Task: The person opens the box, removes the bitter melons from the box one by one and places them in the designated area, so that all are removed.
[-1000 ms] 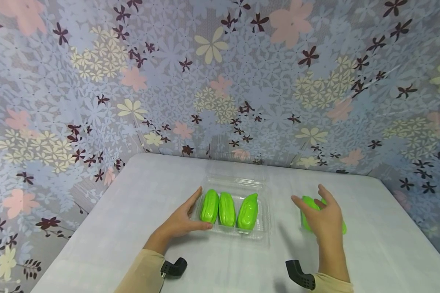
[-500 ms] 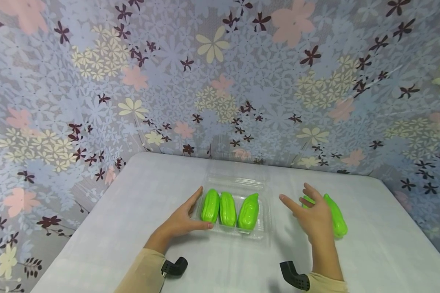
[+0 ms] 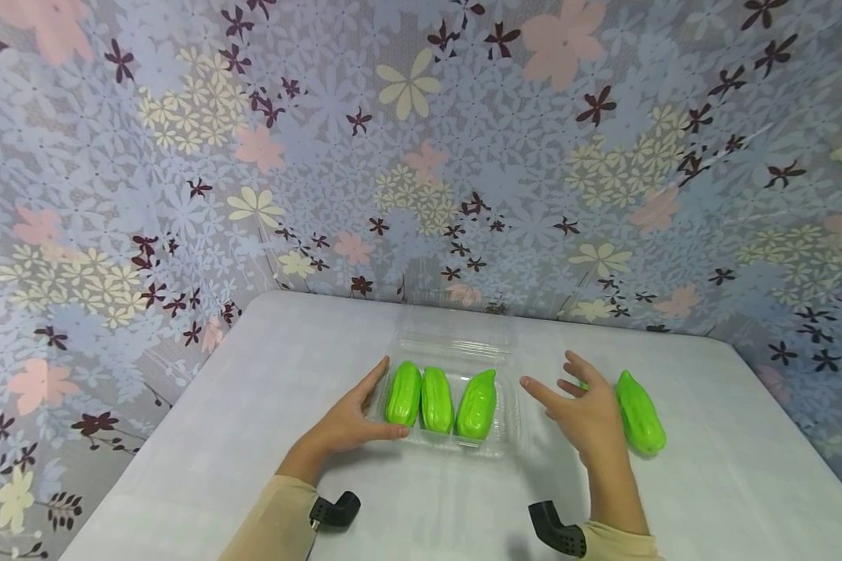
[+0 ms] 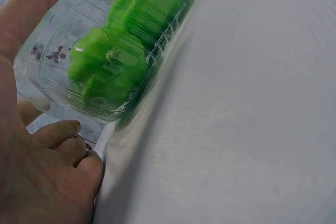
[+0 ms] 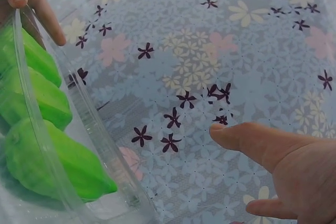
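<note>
A clear plastic tray (image 3: pixel 508 425) with its lid open at the back sits mid-table and holds three green ridged gourds (image 3: pixel 438 401). My left hand (image 3: pixel 354 421) rests against the tray's left side with straight fingers, the thumb along its front edge. In the left wrist view the palm (image 4: pixel 42 177) touches the tray wall (image 4: pixel 63 45) beside a gourd (image 4: pixel 107 69). My right hand (image 3: pixel 581 409) hovers open, fingers spread, between the tray and a fourth green gourd (image 3: pixel 640 413) lying loose on the table. The right wrist view shows its thumb (image 5: pixel 262 142) near the tray's rim (image 5: pixel 79 108).
The white table (image 3: pixel 252 389) stands in a corner of flowered cloth walls (image 3: pixel 421 156) that close off the back and both sides. Black camera mounts (image 3: pixel 333 510) sit on both wrists. The table's right edge runs near the loose gourd.
My right hand has moved left, away from the loose gourd and toward the tray, leaving that gourd fully uncovered on the table. The left hand and the tray have stayed put.
</note>
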{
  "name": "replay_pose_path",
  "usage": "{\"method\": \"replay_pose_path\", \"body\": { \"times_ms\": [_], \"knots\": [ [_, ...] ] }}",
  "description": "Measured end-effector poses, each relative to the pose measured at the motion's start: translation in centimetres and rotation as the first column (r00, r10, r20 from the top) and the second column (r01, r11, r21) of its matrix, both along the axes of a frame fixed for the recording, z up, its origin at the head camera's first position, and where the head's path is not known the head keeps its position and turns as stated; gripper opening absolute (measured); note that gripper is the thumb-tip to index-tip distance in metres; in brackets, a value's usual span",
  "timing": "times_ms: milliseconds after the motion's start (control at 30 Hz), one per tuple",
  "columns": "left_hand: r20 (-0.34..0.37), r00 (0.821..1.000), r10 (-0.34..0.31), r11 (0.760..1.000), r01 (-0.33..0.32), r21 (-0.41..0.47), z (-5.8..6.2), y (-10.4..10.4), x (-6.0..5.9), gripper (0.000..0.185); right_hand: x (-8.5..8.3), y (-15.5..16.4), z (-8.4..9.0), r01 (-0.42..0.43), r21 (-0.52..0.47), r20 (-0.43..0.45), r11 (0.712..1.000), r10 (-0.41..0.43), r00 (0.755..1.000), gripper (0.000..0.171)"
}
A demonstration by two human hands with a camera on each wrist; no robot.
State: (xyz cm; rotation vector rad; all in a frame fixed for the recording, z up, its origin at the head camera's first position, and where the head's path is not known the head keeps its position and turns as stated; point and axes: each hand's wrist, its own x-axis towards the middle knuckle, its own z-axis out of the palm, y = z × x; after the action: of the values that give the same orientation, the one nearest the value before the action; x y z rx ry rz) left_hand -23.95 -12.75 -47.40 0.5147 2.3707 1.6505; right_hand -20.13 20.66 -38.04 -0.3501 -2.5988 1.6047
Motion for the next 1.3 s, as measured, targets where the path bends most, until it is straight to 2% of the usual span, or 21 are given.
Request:
{"method": "replay_pose_path", "body": {
  "times_ms": [333,1300],
  "knots": [
    [-0.005,1.000,0.004,1.000,-0.004,-0.007,0.0,0.0,-0.1,0.121,0.0,-0.8,0.0,-0.045,0.049,-0.005,0.998,0.045,0.999,0.107],
    [-0.007,1.000,0.007,1.000,-0.007,-0.006,-0.2,0.0,-0.1,0.120,0.1,-2.5,-0.2,-0.120,0.033,0.028,0.992,0.120,0.992,0.102]
  ]
}}
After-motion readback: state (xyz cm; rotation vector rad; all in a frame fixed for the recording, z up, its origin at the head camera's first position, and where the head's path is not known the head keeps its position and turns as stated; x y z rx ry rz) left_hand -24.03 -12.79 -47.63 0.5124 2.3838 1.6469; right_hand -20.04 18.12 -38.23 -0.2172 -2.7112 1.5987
